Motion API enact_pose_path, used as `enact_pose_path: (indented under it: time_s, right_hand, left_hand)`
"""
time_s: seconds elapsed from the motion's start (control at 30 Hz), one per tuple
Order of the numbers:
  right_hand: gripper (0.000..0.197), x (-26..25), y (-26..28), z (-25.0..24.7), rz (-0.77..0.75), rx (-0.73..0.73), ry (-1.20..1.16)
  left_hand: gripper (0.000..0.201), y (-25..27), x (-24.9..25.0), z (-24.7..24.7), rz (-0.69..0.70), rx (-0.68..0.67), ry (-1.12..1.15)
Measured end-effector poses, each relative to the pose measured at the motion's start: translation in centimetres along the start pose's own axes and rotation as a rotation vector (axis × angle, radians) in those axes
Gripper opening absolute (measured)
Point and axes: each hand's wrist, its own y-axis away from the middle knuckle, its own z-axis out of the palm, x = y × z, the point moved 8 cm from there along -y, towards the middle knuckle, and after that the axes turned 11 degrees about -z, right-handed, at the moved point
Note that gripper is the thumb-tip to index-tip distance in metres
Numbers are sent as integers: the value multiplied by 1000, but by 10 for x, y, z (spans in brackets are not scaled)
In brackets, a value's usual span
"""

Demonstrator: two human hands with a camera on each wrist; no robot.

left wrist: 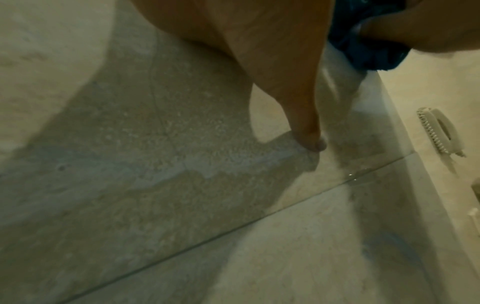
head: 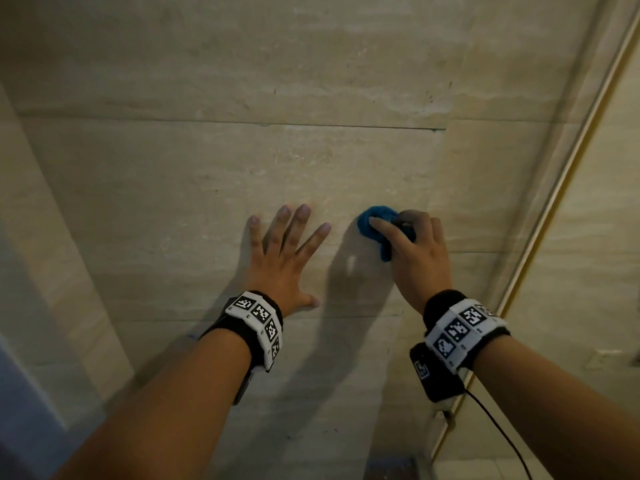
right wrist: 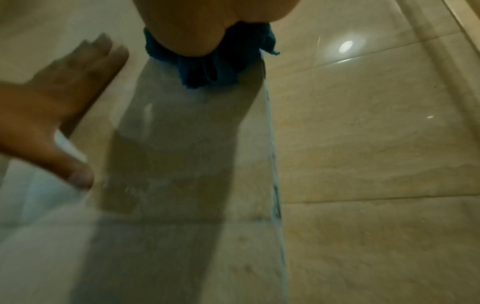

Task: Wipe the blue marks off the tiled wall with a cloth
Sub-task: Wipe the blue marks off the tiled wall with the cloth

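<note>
cloth: blue, bunched, pressed on the tiled wall mid-tile | right hand: fingers curled round it | blue marks: faint streaks along a vertical tile edge below the cloth, likely unwiped | left hand: fingers spread flat on wall beside it | progress: seemingly mostly done

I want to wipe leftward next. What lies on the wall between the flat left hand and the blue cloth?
Only bare tile with shadow, as the head view shows, between the left hand and the cloth.
</note>
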Motion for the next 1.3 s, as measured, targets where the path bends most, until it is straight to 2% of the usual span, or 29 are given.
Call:
enact_pose_path:
  time_s: [0.1, 0.2, 0.3, 0.4, 0.6, 0.87, 1.03, 1.2, 1.3]
  right_hand:
    - [60, -8, 19, 13, -37, -44, -26]
    - [61, -21, 44, 26, -152, -148, -35]
    - [74, -29, 64, 36, -242, -261, -63]
    - [76, -27, 65, 35, -305, -285, -74]
    - [65, 0, 37, 12, -94, -99, -34]
    - [56, -17, 75, 31, -23, -234, -10]
    - [47, -34, 92, 42, 11, -314, 8]
    - [53, -49, 100, 52, 23, -377, -17]
    - [58, -50, 97, 51, 26, -359, -29]
  left_hand:
    - [139, 0, 2, 1, 6, -13, -10]
    - [138, 0, 2, 0, 18, -2, 12]
    - [140, 1, -1, -1, 10, -8, 19]
    - [138, 1, 2, -1, 37, 4, 4]
    - [139, 2, 0, -1, 29, -8, -10]
    - [140, 4, 0, -1, 64, -39, -57]
    - [141, 10, -2, -4, 97, 59, -13]
    - [128, 24, 1, 7, 149, 111, -17]
    - [119, 33, -2, 20, 167, 128, -38]
